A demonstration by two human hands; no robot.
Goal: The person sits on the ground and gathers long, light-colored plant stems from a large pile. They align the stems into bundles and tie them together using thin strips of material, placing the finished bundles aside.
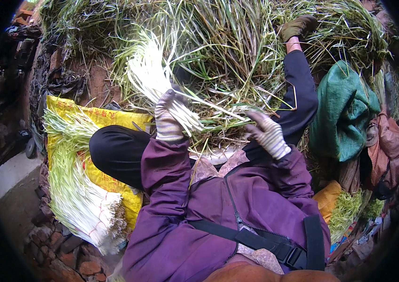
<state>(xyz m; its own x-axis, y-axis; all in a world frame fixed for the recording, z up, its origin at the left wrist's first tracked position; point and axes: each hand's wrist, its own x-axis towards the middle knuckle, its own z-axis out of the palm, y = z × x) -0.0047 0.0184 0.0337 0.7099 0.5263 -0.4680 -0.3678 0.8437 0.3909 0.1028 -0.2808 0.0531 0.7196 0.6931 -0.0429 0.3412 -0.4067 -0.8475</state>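
Observation:
My left hand [169,118], in a striped glove with dark fingers, grips a bunch of pale blanched chives [150,72]. Their cut white ends point toward my lap, while the leafy ends fan up and away. One long stalk [217,105] sticks out sideways from the bunch toward my right hand [266,133]. That hand wears a matching glove, and its fingers are apart near the stalk's tip. Beside my bent left knee, a large bundle of chives [86,197], bound with red ties, lies on a yellow printed sack [129,121].
Loose grass-like leaves [234,46] are heaped in front of me, and my right leg [298,84] stretches into them. To the right stand a green woven sack [344,112] and more pale greens [345,211]. Broken bricks [90,268] lie at the lower left.

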